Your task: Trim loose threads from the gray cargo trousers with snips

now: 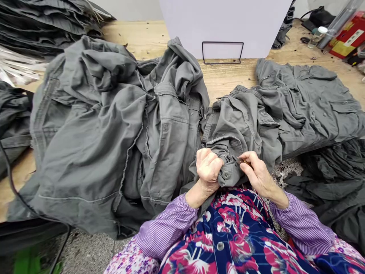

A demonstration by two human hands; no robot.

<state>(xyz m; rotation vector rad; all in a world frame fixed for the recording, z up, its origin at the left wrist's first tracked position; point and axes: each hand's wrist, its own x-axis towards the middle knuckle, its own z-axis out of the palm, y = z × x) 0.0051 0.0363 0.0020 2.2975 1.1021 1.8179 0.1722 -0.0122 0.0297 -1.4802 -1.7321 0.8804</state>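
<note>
The left hand (209,167) has its grip clenched on the gathered cloth of a grey garment (242,114), with a button (226,175) showing just beside the fist; the right hand (259,174) has thumb and forefinger pinched at the same cloth, its grip closed on a small thing (247,164), perhaps a little tool, mostly hidden by the fingers. The garment lies crumpled at the near edge of the tabletop (137,32), in front of the apron (242,236); a big grey heap (99,152) spreads to its left, rough seams outward, drooping over the front edge; a flatter grey pile (316,99), with a pocket flap, lies to its right. Behind stands a white panel (225,23), a black wire frame (222,62) at its foot; at the far left are a dark stack (42,26) and some white strips (17,64); at the far right, a bottle (317,38) stands near a red box (348,36). A black cable (25,205) runs down at the left; more dark cloth (333,213) lies below the pile, near the speckled floor (85,251).
</note>
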